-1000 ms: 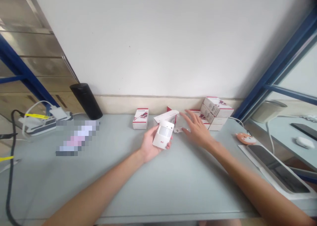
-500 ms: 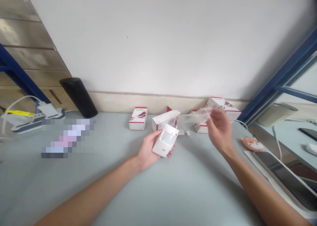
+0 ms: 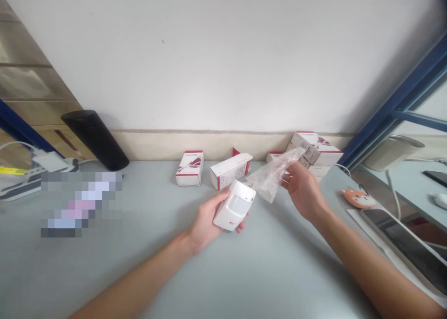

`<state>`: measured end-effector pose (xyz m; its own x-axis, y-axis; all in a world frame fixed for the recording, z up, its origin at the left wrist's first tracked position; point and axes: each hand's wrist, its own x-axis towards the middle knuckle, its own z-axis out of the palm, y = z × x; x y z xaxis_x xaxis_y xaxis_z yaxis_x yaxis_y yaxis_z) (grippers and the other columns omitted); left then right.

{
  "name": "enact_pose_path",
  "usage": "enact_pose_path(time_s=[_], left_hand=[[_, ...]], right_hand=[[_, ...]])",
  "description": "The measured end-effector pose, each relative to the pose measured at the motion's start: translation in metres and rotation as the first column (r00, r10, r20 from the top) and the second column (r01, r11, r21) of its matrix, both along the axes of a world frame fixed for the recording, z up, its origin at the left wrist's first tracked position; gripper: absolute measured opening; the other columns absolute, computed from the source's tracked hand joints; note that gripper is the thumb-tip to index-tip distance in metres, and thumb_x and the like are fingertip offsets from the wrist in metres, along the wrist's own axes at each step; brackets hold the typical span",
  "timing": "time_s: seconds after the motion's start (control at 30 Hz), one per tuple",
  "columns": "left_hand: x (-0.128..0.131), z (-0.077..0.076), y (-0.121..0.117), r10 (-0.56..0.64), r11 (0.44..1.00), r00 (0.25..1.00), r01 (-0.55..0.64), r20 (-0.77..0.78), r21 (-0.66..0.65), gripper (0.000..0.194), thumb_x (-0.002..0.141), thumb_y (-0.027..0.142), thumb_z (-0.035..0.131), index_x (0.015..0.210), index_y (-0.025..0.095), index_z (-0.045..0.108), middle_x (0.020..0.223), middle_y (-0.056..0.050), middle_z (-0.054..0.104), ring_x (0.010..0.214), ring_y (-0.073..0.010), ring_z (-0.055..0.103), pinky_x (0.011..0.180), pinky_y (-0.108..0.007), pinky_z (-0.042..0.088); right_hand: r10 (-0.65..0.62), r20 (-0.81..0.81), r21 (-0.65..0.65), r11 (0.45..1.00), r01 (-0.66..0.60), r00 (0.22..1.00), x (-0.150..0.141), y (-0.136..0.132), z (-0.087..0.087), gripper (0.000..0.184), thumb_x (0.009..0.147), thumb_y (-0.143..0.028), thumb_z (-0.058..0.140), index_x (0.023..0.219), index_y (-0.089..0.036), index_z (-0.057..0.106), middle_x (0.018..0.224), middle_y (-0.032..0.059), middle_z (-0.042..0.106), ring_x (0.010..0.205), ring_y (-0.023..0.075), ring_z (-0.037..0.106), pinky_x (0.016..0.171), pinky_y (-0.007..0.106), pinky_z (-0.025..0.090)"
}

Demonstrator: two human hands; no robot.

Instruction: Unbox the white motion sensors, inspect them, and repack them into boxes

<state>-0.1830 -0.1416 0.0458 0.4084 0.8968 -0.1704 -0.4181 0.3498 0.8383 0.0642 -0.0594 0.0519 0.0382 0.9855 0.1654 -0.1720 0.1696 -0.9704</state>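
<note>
Left hand cradles a motion sensor — right hand, a plastic bag.

Head-worn view, angled forward and down over a table

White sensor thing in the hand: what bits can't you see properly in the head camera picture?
In the head view:
- white motion sensor: its back is hidden by the left hand.
- stacked boxes: partly hidden by the clear plastic bag and right hand.
- pixelated object: blurred into squares.
- small box: its print is too small to read.
</note>
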Motion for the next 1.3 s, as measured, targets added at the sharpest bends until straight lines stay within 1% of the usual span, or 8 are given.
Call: enact_pose_path(time_s=[0.13,0.3,0.5,0.6,0.7,0.8,1.03,1.3], left_hand=[[0.000,-0.005,-0.001,-0.021,0.999,1.000,0.021,0.001,0.024,0.041,0.102,0.048,0.049,0.114,0.013,0.065,0.094,-0.016,0.075,0.071,-0.0252,0.070,0.066,-0.036,0.054],[-0.001,-0.008,-0.002,-0.003,0.999,1.000,0.003,-0.001,0.050,0.043,0.103,0.050,0.050,0.115,0.012,0.066,0.096,-0.015,0.075,0.073,-0.0241,0.069,0.069,-0.036,0.054],[-0.001,-0.006,-0.004,-0.005,0.996,1.000,0.007,-0.020,0.084,0.045,0.103,0.051,0.050,0.121,0.013,0.066,0.098,-0.014,0.074,0.076,-0.0234,0.069,0.074,-0.036,0.052],[0.000,-0.004,-0.004,0.002,0.995,0.999,0.001,-0.033,0.097,0.047,0.103,0.051,0.051,0.130,0.015,0.063,0.098,-0.012,0.074,0.075,-0.0225,0.068,0.075,-0.036,0.051],[0.000,-0.003,-0.005,0.003,0.995,0.999,0.002,-0.054,0.100,0.045,0.103,0.050,0.050,0.122,0.013,0.067,0.097,-0.013,0.074,0.076,-0.0228,0.068,0.075,-0.036,0.051],[0.000,-0.005,-0.005,-0.010,0.996,0.998,0.017,-0.068,0.093,0.044,0.103,0.049,0.049,0.113,0.012,0.069,0.097,-0.014,0.073,0.077,-0.0233,0.068,0.075,-0.036,0.050],[0.001,-0.001,-0.007,-0.044,0.991,0.998,0.049,-0.043,0.123,0.044,0.102,0.049,0.052,0.115,0.012,0.070,0.090,-0.011,0.071,0.074,-0.0222,0.066,0.072,-0.035,0.050],[0.010,-0.001,-0.009,-0.055,0.998,0.993,0.058,0.100,-0.023,0.046,0.099,0.049,0.053,0.105,0.008,0.072,0.091,-0.016,0.073,0.070,-0.0243,0.068,0.068,-0.037,0.051]], right_hand=[[-0.003,-0.108,-0.123,0.992,-0.010,0.994,-0.005,-0.004,0.004,0.017,0.087,-0.039,0.069,0.093,-0.024,0.067,0.103,0.0046,0.075,0.084,0.0210,0.072,0.074,0.033,0.060],[0.146,-0.207,-0.234,0.953,-0.194,0.967,-0.010,-0.009,0.010,0.023,0.091,-0.045,0.066,0.102,-0.025,0.070,0.106,0.0045,0.077,0.091,0.0236,0.073,0.080,0.035,0.058],[0.370,-0.302,-0.206,0.874,-0.439,0.878,-0.012,-0.018,0.020,0.029,0.098,-0.047,0.057,0.112,-0.027,0.072,0.125,0.0054,0.075,0.116,0.0291,0.069,0.098,0.043,0.054],[0.432,-0.331,-0.190,0.841,-0.507,0.839,-0.011,-0.021,0.023,0.023,0.091,-0.034,0.061,0.110,-0.026,0.072,0.132,0.0044,0.073,0.129,0.0320,0.063,0.105,0.047,0.051],[0.423,-0.343,-0.199,0.840,-0.505,0.839,-0.009,-0.021,0.021,0.034,0.075,-0.017,0.063,0.106,-0.028,0.073,0.136,0.0008,0.072,0.134,0.0329,0.060,0.109,0.051,0.050],[0.377,-0.388,-0.228,0.845,-0.484,0.841,-0.007,-0.020,0.018,0.049,0.067,-0.014,0.064,0.113,-0.029,0.073,0.139,0.0004,0.071,0.139,0.0336,0.058,0.117,0.054,0.045],[0.387,-0.433,-0.157,0.857,-0.491,0.814,-0.005,-0.018,0.013,0.043,0.072,-0.015,0.068,0.111,-0.031,0.074,0.139,-0.0016,0.071,0.145,0.0321,0.054,0.120,0.052,0.045],[0.442,-0.444,-0.159,0.817,-0.554,0.779,-0.003,-0.017,0.008,0.044,0.069,-0.017,0.071,0.111,-0.030,0.074,0.135,0.0003,0.073,0.139,0.0345,0.059,0.114,0.054,0.048]])
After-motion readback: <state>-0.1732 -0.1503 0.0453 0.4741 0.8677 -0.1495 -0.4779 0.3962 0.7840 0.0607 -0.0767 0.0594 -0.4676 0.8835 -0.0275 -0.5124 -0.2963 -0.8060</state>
